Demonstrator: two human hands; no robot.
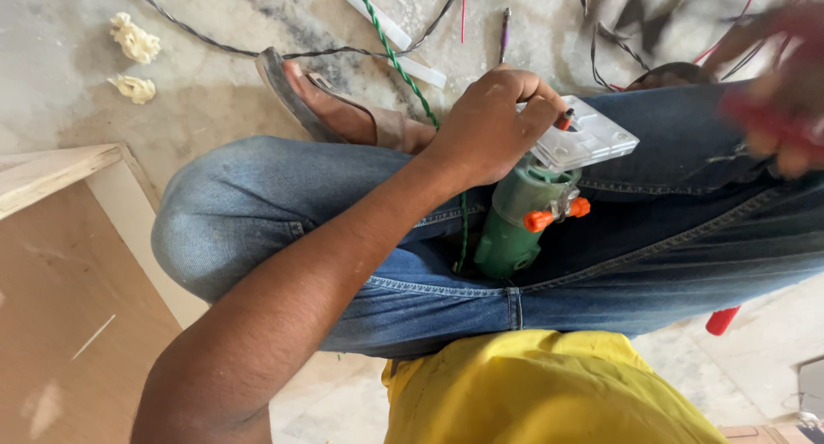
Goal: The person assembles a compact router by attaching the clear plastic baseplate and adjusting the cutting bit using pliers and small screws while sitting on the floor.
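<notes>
The single head-worn camera is looking steeply down from above the person's own body, facing the lap and the floor beyond it. It is sitting close, so the left hand and jeans-clad knees are filling the middle of the frame, while the right hand is blurring at the right edge.
</notes>
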